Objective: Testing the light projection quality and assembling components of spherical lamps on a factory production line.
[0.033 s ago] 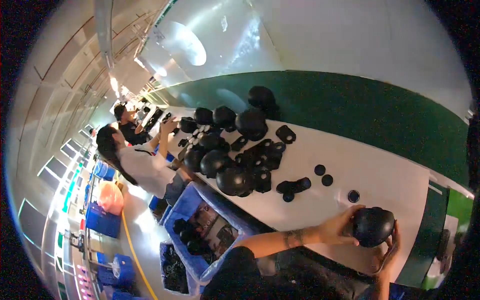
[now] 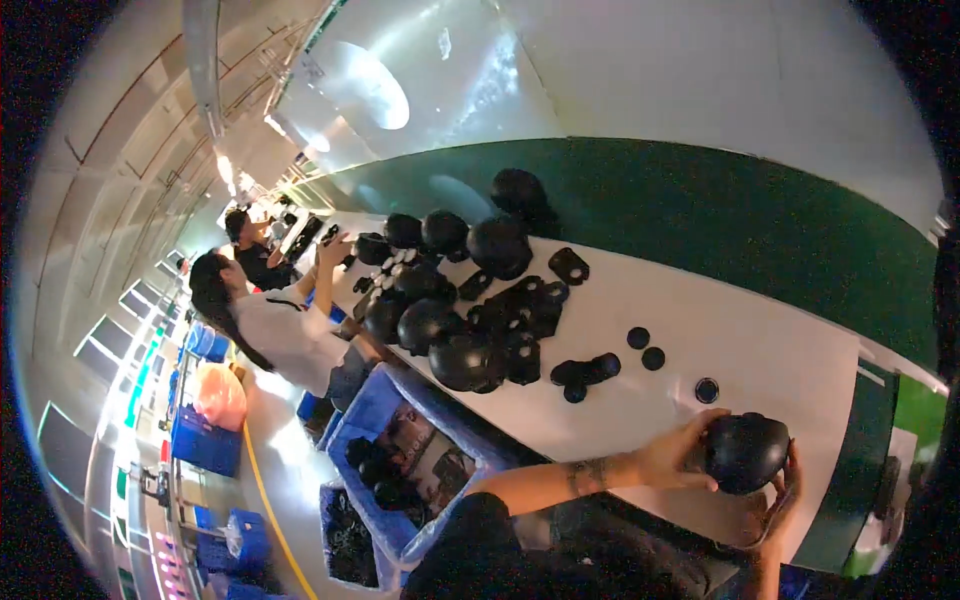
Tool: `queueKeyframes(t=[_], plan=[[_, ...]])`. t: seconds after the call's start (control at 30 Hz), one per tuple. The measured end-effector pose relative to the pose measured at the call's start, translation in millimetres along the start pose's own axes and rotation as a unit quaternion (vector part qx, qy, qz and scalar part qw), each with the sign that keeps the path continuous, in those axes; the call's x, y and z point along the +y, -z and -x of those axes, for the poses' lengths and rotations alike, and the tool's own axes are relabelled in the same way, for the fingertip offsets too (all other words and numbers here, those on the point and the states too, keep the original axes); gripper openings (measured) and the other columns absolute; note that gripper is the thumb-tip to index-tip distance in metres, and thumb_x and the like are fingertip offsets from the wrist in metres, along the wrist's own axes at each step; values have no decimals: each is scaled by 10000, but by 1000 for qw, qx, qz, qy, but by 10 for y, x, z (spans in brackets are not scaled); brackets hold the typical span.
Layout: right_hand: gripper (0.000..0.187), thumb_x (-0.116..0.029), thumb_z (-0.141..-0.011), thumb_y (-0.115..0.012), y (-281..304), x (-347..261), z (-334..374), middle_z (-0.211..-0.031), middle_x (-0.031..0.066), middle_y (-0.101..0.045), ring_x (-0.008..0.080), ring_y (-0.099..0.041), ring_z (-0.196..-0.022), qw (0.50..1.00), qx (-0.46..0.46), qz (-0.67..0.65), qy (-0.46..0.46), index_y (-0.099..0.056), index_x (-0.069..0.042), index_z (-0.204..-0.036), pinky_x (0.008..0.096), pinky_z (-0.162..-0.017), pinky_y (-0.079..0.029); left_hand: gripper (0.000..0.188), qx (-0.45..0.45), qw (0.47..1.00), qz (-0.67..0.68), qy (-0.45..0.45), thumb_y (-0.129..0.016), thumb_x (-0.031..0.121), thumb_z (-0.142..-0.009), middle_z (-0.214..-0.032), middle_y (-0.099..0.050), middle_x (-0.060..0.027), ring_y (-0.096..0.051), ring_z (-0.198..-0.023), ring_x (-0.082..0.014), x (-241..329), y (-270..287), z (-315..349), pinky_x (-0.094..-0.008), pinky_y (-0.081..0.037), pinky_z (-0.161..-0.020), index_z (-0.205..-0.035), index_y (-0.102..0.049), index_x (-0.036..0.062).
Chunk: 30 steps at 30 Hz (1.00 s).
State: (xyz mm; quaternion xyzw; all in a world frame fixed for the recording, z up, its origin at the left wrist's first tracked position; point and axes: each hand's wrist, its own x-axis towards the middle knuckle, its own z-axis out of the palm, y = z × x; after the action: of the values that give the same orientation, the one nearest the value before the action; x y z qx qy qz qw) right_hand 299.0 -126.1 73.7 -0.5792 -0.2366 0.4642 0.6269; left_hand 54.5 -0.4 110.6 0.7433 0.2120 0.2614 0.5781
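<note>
Above the near right end of the white table, a rounded black plastic shell [image 2: 746, 454] is held up between both of my hands. The fingers of my left hand [image 2: 682, 456] wrap its left side. Against its right side and underside is my right hand [image 2: 783, 502], its fingers partly hidden by the shell. Just beyond the shell lies a small black disc with a paler rim [image 2: 707, 390]. Two more black discs [image 2: 645, 347] rest farther left, beside a cluster of small round black parts [image 2: 586, 374].
Black domed shells [image 2: 466, 361] and flat black plates [image 2: 520, 308] crowd the table's left half. A blue lined bin [image 2: 385, 540] of black parts stands below the near edge. Two people work farther along; the nearer wears a white shirt [image 2: 300, 335]. A green-and-white wall [image 2: 700, 200] rises behind.
</note>
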Motion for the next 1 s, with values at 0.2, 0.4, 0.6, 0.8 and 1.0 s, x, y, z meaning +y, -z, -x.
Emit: queueKeyframes(t=[0.2,0.4,0.6,0.8,1.0], plan=[[503,-324,-1015,-387,105,-211,154,-1328,221,-534,291,-577,-1106,983,48,20,173,-415,-73,-1450,434,-1008,-421,1089,-13,997,75,11,-862,394,-704,-1456,-386,-177,-406,-1337,-289,57,-86,-62,-434,-331,-1118,-1484,-202,17],[106,-150,-835,-700,-781,-1244,150,-1033,40,-562,167,-538,-822,989,139,48,-35,-698,-131,-939,278,-623,-452,967,32,997,71,11,-887,143,-680,-1381,-460,-157,-468,-1285,-259,188,297,87,-414,-384,-1094,-1437,-294,35],[264,49,-702,-783,-658,-1484,2,-875,108,-655,263,-654,-775,844,-203,294,400,-669,-20,-930,336,-675,-512,1083,28,995,99,-11,-936,223,-608,-1372,-498,-188,-510,-1266,-306,-101,133,-53,-431,-414,-1055,-1437,-269,19],[233,-14,-707,-820,-717,-1491,26,-888,72,-677,239,-661,-806,828,-241,328,385,-658,-60,-868,333,-694,-531,1061,38,997,64,-4,-932,255,-620,-1315,-547,-189,-550,-1221,-302,-103,90,-5,-424,-444,-1022,-1425,-281,23],[223,-29,-700,-815,-841,-1563,-2,-892,58,-672,241,-641,-800,779,-262,393,412,-682,-66,-875,341,-684,-536,1056,46,997,43,-40,-923,304,-632,-1275,-568,-197,-570,-1192,-305,-48,143,-31,-407,-465,-994,-1421,-280,20]])
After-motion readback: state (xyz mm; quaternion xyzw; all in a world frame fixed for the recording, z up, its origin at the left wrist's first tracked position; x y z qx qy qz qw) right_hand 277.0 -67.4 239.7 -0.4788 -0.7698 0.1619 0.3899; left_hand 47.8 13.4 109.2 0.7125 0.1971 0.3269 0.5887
